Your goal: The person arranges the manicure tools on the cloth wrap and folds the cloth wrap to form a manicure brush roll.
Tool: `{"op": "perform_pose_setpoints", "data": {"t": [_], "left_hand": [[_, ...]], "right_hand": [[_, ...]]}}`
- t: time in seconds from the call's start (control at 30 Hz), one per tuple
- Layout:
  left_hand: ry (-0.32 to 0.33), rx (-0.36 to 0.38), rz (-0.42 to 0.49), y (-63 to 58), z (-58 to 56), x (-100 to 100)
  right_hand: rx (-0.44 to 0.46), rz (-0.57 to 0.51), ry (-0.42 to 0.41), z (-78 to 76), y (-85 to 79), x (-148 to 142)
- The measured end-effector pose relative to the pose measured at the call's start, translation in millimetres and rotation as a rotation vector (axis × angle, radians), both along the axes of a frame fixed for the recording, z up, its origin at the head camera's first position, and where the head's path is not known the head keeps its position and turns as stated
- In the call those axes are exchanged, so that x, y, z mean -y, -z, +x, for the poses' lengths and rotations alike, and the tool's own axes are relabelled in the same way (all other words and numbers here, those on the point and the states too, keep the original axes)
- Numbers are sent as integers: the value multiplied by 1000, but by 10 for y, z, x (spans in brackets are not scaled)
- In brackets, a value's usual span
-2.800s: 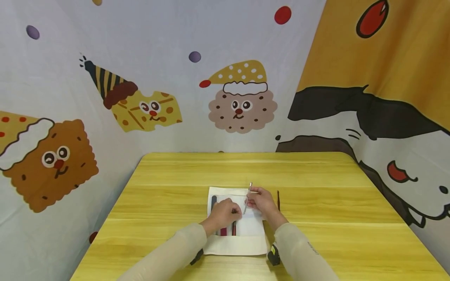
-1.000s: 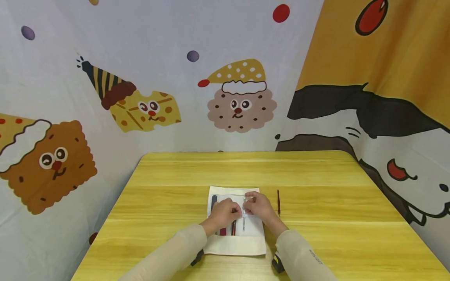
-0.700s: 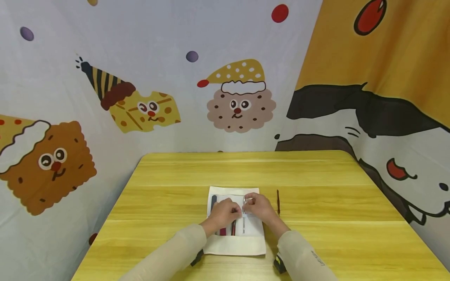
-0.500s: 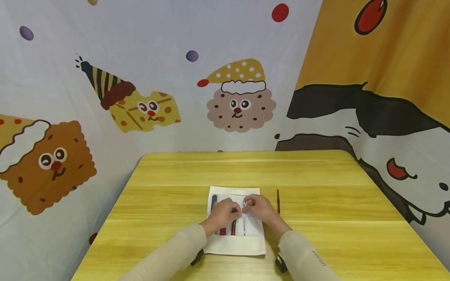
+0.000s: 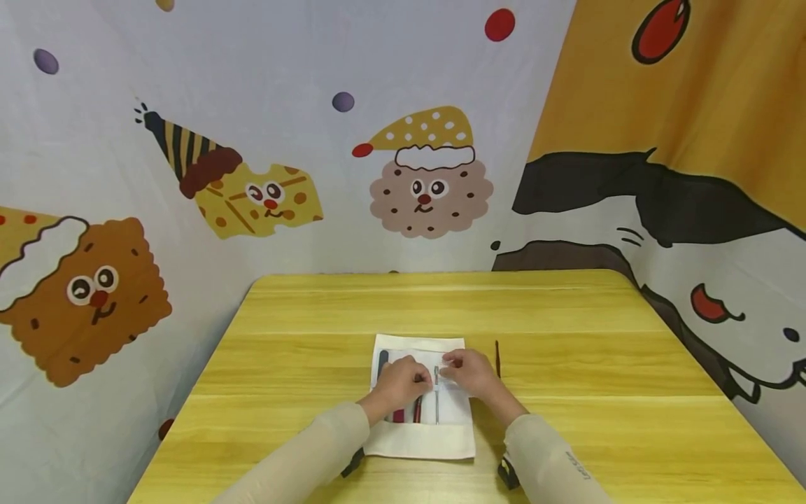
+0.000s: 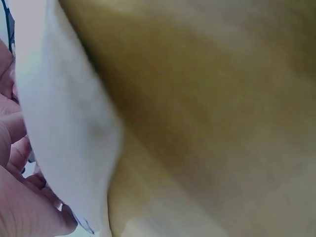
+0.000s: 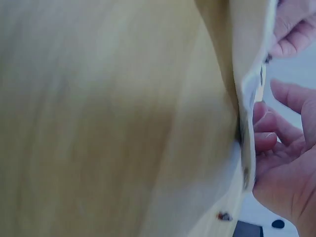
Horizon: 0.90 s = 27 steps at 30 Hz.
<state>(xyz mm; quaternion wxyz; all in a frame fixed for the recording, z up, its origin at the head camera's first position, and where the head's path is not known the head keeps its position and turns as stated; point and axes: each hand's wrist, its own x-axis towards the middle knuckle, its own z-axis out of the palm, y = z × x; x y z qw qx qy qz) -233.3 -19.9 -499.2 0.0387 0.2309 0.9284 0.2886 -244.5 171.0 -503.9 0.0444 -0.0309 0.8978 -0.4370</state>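
Observation:
A cream fabric tool case (image 5: 418, 441) lies unfolded on the table. My left hand (image 5: 397, 383) is over its middle, thumb and fingertips pinching at a narrow white band (image 5: 448, 386). A thin silver metal rod-like tool (image 5: 437, 406) lies upright along the case, its middle under that band and its lower end at the bottom flap. My right hand (image 5: 471, 372) is just right of the rod's top, fingers and thumb apart and holding nothing. Left of the rod are a dark red slim tool (image 5: 418, 411), a magenta piece (image 5: 399, 416) and a dark blue-grey handle (image 5: 383, 358), partly covered by my left hand.
A slim dark brown stick-like tool (image 5: 497, 358) lies on the wooden table (image 5: 302, 350), right of the case. Black wrist-worn devices (image 5: 507, 473) show below my sleeves. A cartoon-printed cloth (image 5: 283, 84) hangs behind the table.
My right hand lowered the silver tool onto the case and slid it down under the band, then let go and drew slightly right. My left hand stayed in place.

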Motion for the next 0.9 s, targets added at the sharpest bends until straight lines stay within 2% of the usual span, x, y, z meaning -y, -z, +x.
{"op": "perform_pose_setpoints", "data": {"t": [0.27,0.47,0.7,0.9], "left_hand": [[-17,-25,12,-16,7,10],[-16,-25,69,-89,-4,-67],[12,-7,20,-60,-10,-200],[19,0,-6,-12,-1,-237]], "right_hand": [[3,-20,135,-112,-171,-512],[25,4,211,-130,-240,-800],[59,105,236,-79,-207,-848],[31,134,269,-24,-147,-777]]}}
